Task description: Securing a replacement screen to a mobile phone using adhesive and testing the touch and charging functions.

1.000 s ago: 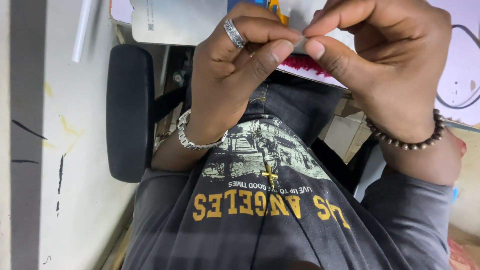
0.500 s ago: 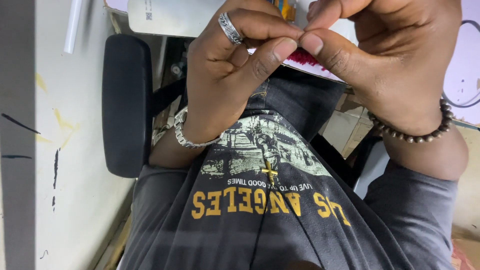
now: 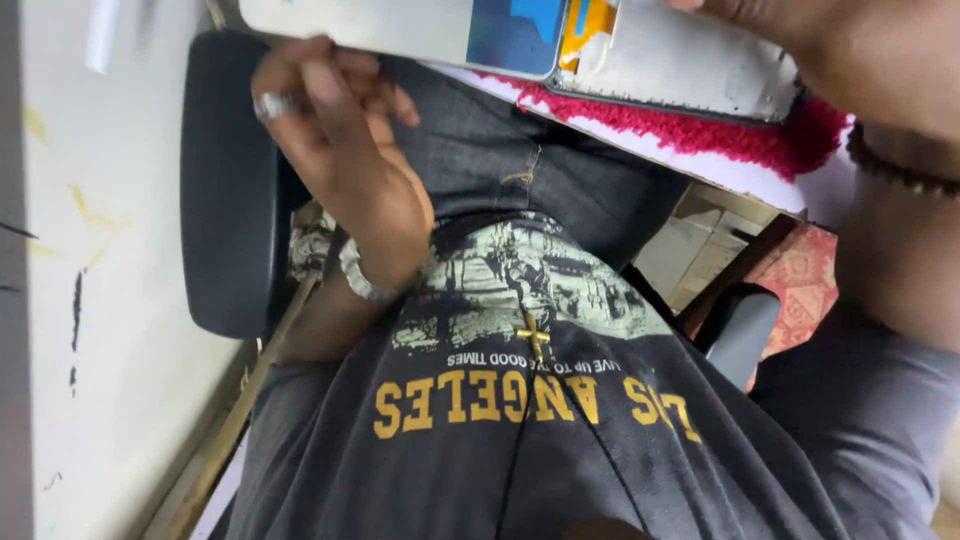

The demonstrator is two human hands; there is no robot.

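Note:
My left hand (image 3: 345, 150) hangs low at the left over my lap, blurred, its fingers loosely apart with nothing seen in them. It wears a silver ring (image 3: 272, 103) and a silver chain bracelet (image 3: 362, 282). My right hand (image 3: 860, 50) is at the top right corner, mostly cut off by the frame edge, with a dark beaded bracelet (image 3: 895, 165) on the wrist. It reaches to the top edge of a flat grey device (image 3: 400, 25) that carries a blue and yellow patch (image 3: 530, 30). Its fingers are hidden.
A red fuzzy cloth (image 3: 690, 125) lies under the device on a white edge. A black chair armrest (image 3: 215, 200) stands left of my lap, next to a pale scuffed wall (image 3: 100, 300). A small gold cross pendant (image 3: 533, 335) hangs on my dark printed shirt.
Both hands were pinched together on something tiny in front of me. They have parted: the left dropped down and left, the right rose to the top right. The view moved closer.

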